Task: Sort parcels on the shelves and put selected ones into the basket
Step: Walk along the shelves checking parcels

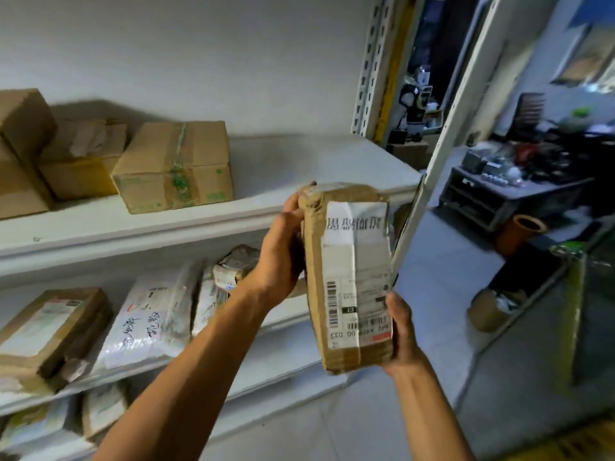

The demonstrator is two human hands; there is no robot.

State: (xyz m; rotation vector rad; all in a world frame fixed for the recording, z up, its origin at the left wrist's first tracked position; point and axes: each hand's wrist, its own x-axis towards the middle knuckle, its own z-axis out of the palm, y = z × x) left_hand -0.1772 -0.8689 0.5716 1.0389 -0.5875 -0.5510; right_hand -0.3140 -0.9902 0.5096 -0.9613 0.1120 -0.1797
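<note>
White metal shelves [139, 227] run along a grey wall, w/ a slotted upright [367, 68] at the far right end. Pale tiled floor [429, 287] past the shelf end; beyond it a dim room w/ a low rack [499, 201] of clutter and a brown pot [519, 234] beside it.

Top shelf: taped carton [174, 166] near the middle, front edge; a smaller carton [81, 159] just left of it, touching; bigger cartons [20, 154] at the left edge. The shelf's right half is bare.

Middle shelf: brown box [50, 334] at left, white bag [149, 314] w/ handwriting leaning beside it, more small packets [229, 271] further right, partly hidden by the left forearm. Bottom shelf: a few flat parcels [103, 410], blurred.

Parcel [349, 277], brown w/ white label, is held upright in the air in front of the shelves' right end, off every shelf. Left hand [283, 257] grips its upper left edge, fingers curled over the top. Right hand [401, 331] grasps the lower right corner, thumb on the label. Basket: can't tell if it's in view.
</note>
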